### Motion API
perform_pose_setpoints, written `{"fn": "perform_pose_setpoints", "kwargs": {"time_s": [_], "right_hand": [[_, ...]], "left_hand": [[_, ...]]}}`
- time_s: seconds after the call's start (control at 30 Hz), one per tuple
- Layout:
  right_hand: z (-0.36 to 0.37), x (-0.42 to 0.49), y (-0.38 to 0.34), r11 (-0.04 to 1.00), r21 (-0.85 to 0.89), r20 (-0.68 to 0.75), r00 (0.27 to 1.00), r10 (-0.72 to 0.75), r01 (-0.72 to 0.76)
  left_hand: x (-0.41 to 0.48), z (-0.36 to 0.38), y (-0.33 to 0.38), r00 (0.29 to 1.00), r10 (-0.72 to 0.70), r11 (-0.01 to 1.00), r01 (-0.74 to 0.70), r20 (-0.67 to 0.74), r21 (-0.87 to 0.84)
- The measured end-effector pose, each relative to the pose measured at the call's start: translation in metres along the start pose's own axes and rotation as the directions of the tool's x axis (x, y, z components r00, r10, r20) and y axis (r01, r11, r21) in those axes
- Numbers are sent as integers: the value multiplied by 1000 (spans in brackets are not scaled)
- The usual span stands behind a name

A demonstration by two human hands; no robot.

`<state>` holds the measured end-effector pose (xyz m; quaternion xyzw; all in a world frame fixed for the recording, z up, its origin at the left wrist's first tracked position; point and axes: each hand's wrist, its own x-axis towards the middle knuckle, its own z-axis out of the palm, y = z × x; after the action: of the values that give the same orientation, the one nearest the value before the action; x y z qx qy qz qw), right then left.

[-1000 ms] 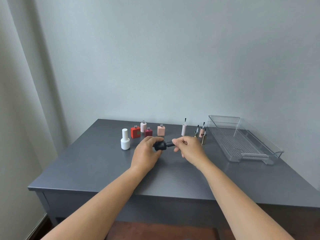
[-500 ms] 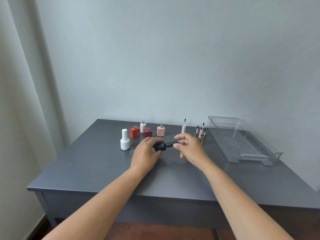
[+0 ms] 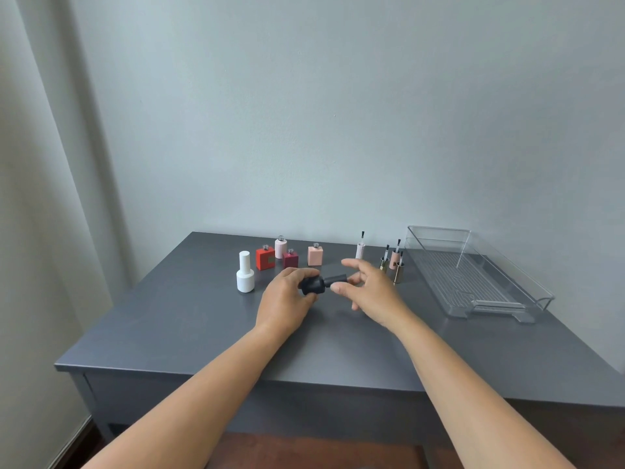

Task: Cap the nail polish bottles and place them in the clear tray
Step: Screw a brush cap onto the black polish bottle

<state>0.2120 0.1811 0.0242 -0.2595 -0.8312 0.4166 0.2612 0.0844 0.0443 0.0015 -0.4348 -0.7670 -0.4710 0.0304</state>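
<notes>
Left hand [image 3: 287,299]: grip clamped round the belly of the round matte-black nail polish bottle [image 3: 311,286], held on its side just above the grey counter [image 3: 203,316], neck pointing right.

Right hand [image 3: 375,292]: grip now apart. A second ago it was pinched on the black cylindrical cap [image 3: 335,279]; since then the fingers have fanned out, and only the thumb tip lies at the cap's end. Cannot tell if it touches.

Cap sits on the bottle's neck. Judgement: either a re-grip between turns or the twist is finished; how tightly it is seated cannot be read.

Outward: tall white capped bottle [image 3: 246,272] to the left. Four uncapped bottles in the back row: red square [image 3: 265,259], pale pink ribbed [image 3: 280,248], maroon square [image 3: 291,258], peach square [image 3: 315,255]. Four loose brush caps [image 3: 394,258] stand brush-up, right of them.

Clear plastic tray [image 3: 466,282], well right, holds no bottles. Task barely begun.
</notes>
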Motion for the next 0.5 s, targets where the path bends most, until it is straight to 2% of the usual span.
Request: {"fn": "perform_pose_setpoints", "kwargs": {"time_s": [0.23,0.4,0.5], "right_hand": [[4,3,0,998,6,-55,997,-54,54],[3,-2,-4,991,-132,-84,996,22,-33],[2,-3,-3,995,-96,-60,998,17,-23]], "left_hand": [[-1,0,0,1000,4,1000,-4,6,14],[0,0,0,1000,6,1000,-7,10,14],[0,0,0,1000,5,1000,-5,18,21]]}}
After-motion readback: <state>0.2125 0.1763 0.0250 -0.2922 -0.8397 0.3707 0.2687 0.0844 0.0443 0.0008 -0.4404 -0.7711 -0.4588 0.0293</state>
